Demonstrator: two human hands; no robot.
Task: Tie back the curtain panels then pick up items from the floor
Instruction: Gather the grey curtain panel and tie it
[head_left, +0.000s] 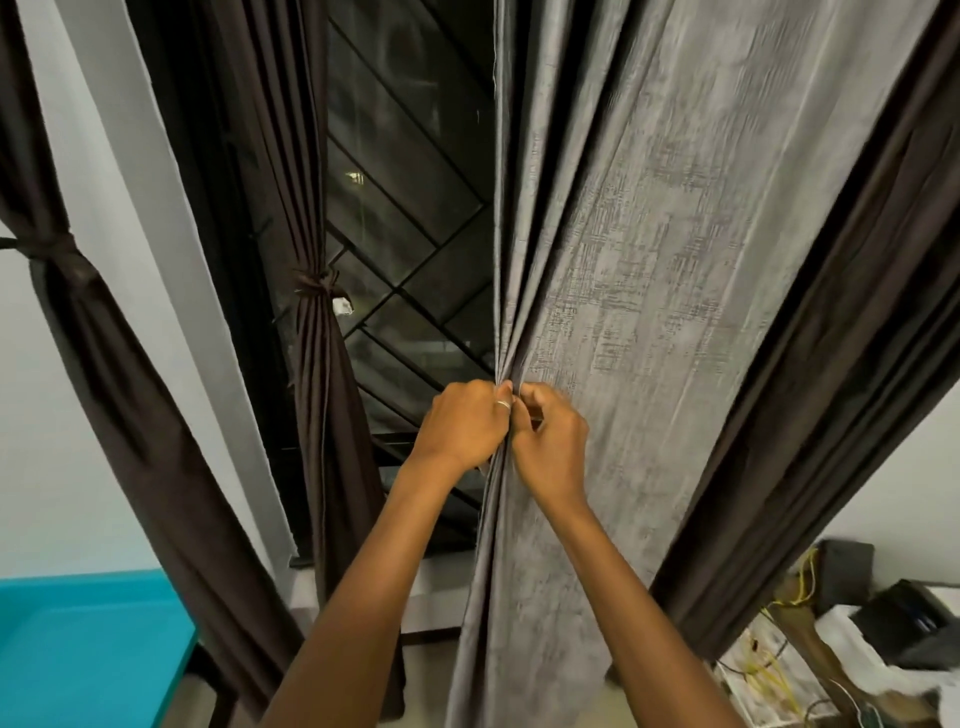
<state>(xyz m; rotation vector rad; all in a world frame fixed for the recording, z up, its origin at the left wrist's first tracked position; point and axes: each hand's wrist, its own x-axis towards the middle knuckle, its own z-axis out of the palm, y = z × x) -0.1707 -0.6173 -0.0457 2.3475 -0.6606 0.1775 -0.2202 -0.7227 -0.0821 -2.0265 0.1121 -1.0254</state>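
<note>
At 9 o'clock the far-left dark panel (104, 364) hangs cinched by its tie (57, 252), and just to its right a second dark panel (322, 415) is bound the same way in front of the window grille (410, 218); use both as your model for height and tightness. At the centre, your left hand (462, 421) and right hand (553, 441) meet almost knuckle to knuckle, fingers curled and pinching the bunched left edge of the grey curtain panel (649, 312), which fills the view from 12 o'clock down to 6. You cannot tell from here whether a tie-back strap is between your fingers. The grey cloth looks soft and fairly heavy, with a textured weave that should grip rather than slide, but its folds will likely spring open if you slacken. Take hold where the pleats converge, gather across the full width, and keep one hand clamped while the other wraps. At 3 o'clock a right dark panel (831, 389) hangs loose behind the grey one and looks untied. At 4 o'clock, yellow cables (769, 670) lie in clutter well apart from your hands.
</note>
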